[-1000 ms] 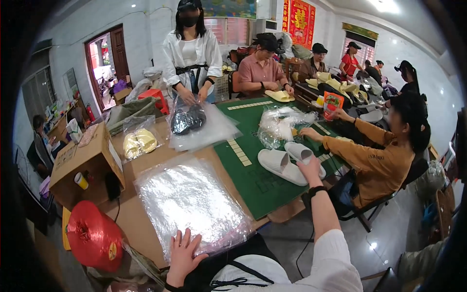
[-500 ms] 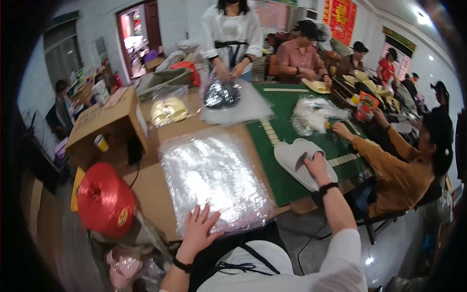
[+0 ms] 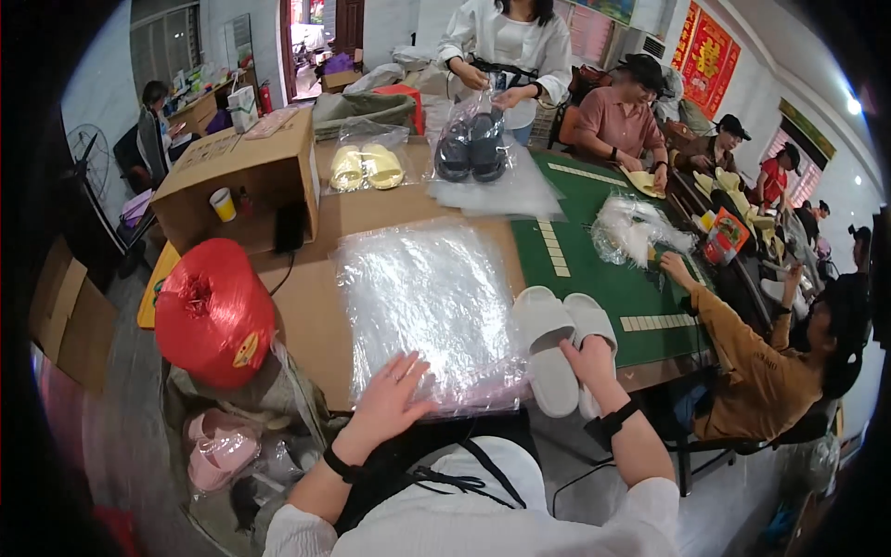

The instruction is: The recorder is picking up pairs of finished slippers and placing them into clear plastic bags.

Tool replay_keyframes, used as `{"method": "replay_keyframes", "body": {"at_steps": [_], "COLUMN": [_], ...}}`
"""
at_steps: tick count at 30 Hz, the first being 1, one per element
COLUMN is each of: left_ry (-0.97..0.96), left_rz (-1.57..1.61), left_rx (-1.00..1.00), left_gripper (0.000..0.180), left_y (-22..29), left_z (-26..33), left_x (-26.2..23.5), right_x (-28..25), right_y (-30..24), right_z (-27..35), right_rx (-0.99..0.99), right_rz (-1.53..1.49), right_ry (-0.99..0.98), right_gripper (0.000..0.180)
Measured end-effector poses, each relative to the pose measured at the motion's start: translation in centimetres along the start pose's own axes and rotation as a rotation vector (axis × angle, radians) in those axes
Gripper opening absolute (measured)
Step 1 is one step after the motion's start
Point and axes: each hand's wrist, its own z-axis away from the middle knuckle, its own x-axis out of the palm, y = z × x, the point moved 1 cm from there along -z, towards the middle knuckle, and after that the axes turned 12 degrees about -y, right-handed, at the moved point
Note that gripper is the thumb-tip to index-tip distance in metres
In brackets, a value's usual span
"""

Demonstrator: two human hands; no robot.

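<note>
A pair of pale grey slide slippers [image 3: 549, 357] is in my right hand [image 3: 592, 364], its fingers wrapped round them at the near edge of the table. The slippers lie side by side, toes pointing away from me, just right of a stack of clear plastic bags [image 3: 427, 297]. On the near left part of that stack rests my left hand [image 3: 390, 395], open, fingers spread and nothing held. A pinkish strip runs along the stack's near edge. The fingertips of my right hand are partly hidden by the slippers.
A cardboard box [image 3: 200, 158] and a red roll of plastic twine [image 3: 213, 311] stand at left, above a sack [image 3: 316, 399] holding pink slippers [image 3: 223, 448]. Bagged yellow slippers [image 3: 367, 167] lie farther back. Across the table a person bags black slippers [image 3: 471, 148]; a co-worker [image 3: 752, 371] sits at right.
The slippers have come nearer and left, toward the bag stack, in my right hand. My left hand stays on the stack. The person opposite has lifted the bag of black slippers upright.
</note>
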Motion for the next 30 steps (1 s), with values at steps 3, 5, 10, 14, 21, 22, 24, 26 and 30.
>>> {"method": "replay_keyframes", "body": {"at_steps": [3,5,10,14,21,22,24,26,30], "left_ry": [-0.016,0.02,0.081,0.131,0.14,0.14,0.099,0.06,-0.004], "left_rz": [-0.074,-0.103,-0.101,0.015,0.273,0.269,0.343,0.38,0.192], "left_rx": [-0.024,-0.001,0.042,-0.066,-0.195,-0.191,-0.118,-0.11,0.004], "left_gripper": [0.053,0.05,0.034,0.022,0.03,0.03,0.032,0.034,0.039], "left_y": [-1.1,-1.5,-1.0,-0.7,1.4,1.7,2.4,3.0,3.6], "left_z": [-0.6,-0.4,-0.9,-1.5,-2.3,-2.3,-2.2,-1.8,-1.4], "left_x": [-0.6,0.0,-0.3,-0.5,-0.8,-1.0,-1.5,-2.2,-3.0], "right_x": [0.1,0.1,-1.2,-3.4,-3.7,-3.9,-1.8,-0.7,-0.4], "right_y": [1.2,2.0,4.1,0.1,-9.7,-10.7,-9.8,-9.7,-10.3], "right_z": [-0.3,-0.3,2.8,9.0,14.0,14.2,14.0,13.7,13.1], "right_rx": [0.005,-0.016,-0.037,0.084,-0.47,-0.561,-0.548,-0.54,-0.46], "right_rz": [0.0,-0.009,-0.335,-0.591,-0.36,-0.342,-0.252,-0.157,-0.132], "right_ry": [0.007,0.054,0.364,0.215,-0.005,-0.09,-0.178,-0.261,-0.211], "right_gripper": [0.05,0.049,0.045,0.024,0.027,0.026,0.026,0.028,0.031]}}
